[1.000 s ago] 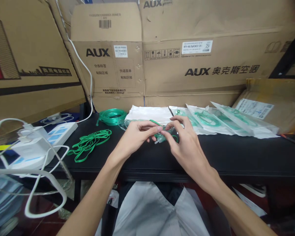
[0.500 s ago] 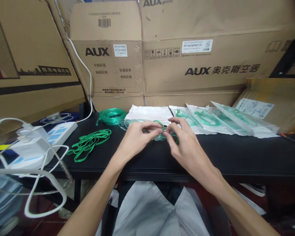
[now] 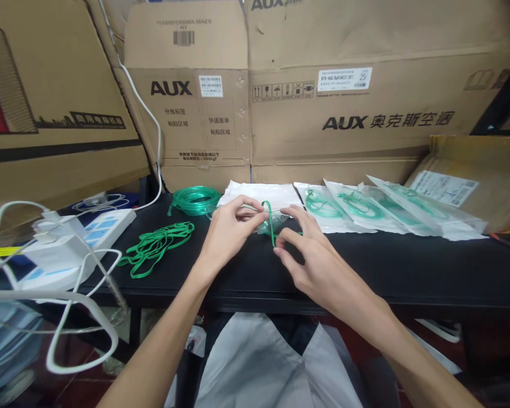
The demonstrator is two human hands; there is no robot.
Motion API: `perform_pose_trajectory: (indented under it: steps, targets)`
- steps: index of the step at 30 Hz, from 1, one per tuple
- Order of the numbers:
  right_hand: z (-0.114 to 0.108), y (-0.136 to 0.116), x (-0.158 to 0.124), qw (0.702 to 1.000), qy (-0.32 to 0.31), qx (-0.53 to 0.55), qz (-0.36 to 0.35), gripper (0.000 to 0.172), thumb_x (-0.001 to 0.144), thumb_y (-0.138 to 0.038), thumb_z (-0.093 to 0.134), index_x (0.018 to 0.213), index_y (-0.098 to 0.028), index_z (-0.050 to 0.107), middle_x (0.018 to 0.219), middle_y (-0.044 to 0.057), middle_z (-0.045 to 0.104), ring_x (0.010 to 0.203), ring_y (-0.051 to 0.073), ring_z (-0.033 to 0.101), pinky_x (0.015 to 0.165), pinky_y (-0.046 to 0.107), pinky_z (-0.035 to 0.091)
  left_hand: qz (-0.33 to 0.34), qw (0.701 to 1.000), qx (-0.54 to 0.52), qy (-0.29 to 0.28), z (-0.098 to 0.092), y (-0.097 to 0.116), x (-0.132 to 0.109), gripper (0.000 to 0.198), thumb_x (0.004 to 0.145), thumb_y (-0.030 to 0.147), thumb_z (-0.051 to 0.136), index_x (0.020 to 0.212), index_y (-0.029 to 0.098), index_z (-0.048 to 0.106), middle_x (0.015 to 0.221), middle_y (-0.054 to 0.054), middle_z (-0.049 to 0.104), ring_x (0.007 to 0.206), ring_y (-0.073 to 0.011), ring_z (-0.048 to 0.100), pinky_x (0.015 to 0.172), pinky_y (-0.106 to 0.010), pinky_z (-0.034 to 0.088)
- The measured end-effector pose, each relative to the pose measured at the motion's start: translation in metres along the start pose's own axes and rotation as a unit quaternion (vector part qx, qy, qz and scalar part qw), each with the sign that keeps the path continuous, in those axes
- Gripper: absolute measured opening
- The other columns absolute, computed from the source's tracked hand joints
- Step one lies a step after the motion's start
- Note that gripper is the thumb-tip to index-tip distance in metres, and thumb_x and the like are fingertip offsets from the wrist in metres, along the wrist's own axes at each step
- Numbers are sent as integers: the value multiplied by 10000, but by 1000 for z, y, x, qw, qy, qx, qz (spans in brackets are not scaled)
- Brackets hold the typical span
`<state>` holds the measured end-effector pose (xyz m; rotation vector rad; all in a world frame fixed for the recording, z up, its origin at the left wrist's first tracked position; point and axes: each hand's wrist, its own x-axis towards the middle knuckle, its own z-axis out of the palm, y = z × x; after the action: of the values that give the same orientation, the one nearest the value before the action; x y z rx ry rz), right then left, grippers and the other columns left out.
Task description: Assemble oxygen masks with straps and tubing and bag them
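My left hand [image 3: 234,228] is closed, thumb and forefinger pinched at the edge of a clear, greenish plastic mask [image 3: 264,228], which the fingers largely cover. A thin green elastic strap [image 3: 271,222] stands upright in a narrow loop between both hands. At its lower end, the thumb and forefinger of my right hand [image 3: 308,245] pinch the strap, with the other fingers curled above. Left of my hands lie a tangled bunch of green straps [image 3: 159,249] and a coil of clear green tubing [image 3: 195,200]. Behind them is a white packet [image 3: 261,194].
Several clear-and-white pouches [image 3: 352,207] with green tubing overlap at the right of the black table [image 3: 408,266]. A white power strip [image 3: 97,238] with plugs and looping cables occupies the left. Large cardboard boxes [image 3: 344,136] wall off the back.
The green strap has been drawn up into a taller loop between my hands. My right hand has moved slightly down and its fingers have spread; the left stays nearly in place.
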<state>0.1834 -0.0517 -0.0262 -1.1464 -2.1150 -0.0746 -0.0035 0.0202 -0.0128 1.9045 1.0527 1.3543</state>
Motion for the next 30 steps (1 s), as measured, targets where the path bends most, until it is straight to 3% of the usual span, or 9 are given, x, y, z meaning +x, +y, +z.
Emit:
perform_pose_trajectory:
  steps: [2, 5, 8, 12, 15, 23, 30]
  targets:
    - [-3, 3, 2, 1000, 10, 17, 12, 86, 982, -194, 546, 922, -236, 592, 1550, 132, 427, 1527, 315, 342, 1196, 504, 395, 2, 1000, -14, -4, 1, 0, 0, 192, 853, 352, 780, 954, 214, 694, 804, 3, 753, 721, -146, 683, 719, -253, 510]
    - [-6, 14, 7, 988, 84, 97, 83, 78, 977, -330, 621, 962, -263, 584, 1383, 115, 575, 1374, 319, 537, 1096, 513, 488, 7, 998, -59, -15, 3, 4, 0, 212, 858, 370, 774, 938, 194, 687, 783, 0, 735, 686, -136, 652, 682, -244, 509]
    - [-6, 27, 13, 936, 138, 264, 187, 328, 922, -507, 694, 1097, -281, 533, 1156, 83, 680, 1081, 285, 715, 963, 481, 584, 6, 993, -111, -24, 7, 10, -3, 227, 855, 365, 781, 937, 183, 672, 739, 10, 711, 672, -130, 635, 662, -234, 506]
    - [-6, 31, 17, 846, 72, 463, 255, 436, 908, -533, 718, 1196, -263, 532, 979, 40, 743, 908, 229, 769, 933, 445, 615, -3, 989, -145, -38, 12, 18, -8, 250, 852, 380, 790, 947, 186, 664, 717, 20, 706, 672, -124, 632, 661, -223, 506]
    - [-9, 28, 17, 814, 43, 521, 253, 375, 905, -441, 759, 1175, -241, 593, 949, 27, 758, 970, 214, 761, 948, 401, 616, -14, 990, -126, -62, 13, 23, -11, 273, 856, 411, 787, 974, 192, 674, 761, 9, 729, 702, -136, 657, 674, -230, 523]
    - [-19, 53, 20, 801, 62, 521, 289, 295, 859, -395, 818, 1033, -171, 738, 1044, 88, 777, 920, 201, 749, 889, 331, 614, 51, 996, 66, 14, 13, 32, -16, 200, 933, 421, 684, 951, 227, 728, 953, -1, 753, 779, -151, 675, 690, -245, 504]
    - [-8, 71, 17, 794, 35, 492, 354, 298, 809, -357, 863, 996, -173, 722, 911, 59, 761, 836, 185, 734, 790, 302, 608, 44, 982, 157, -93, 14, 34, -19, 236, 963, 401, 619, 903, 243, 784, 854, 10, 778, 714, -175, 660, 696, -275, 473]
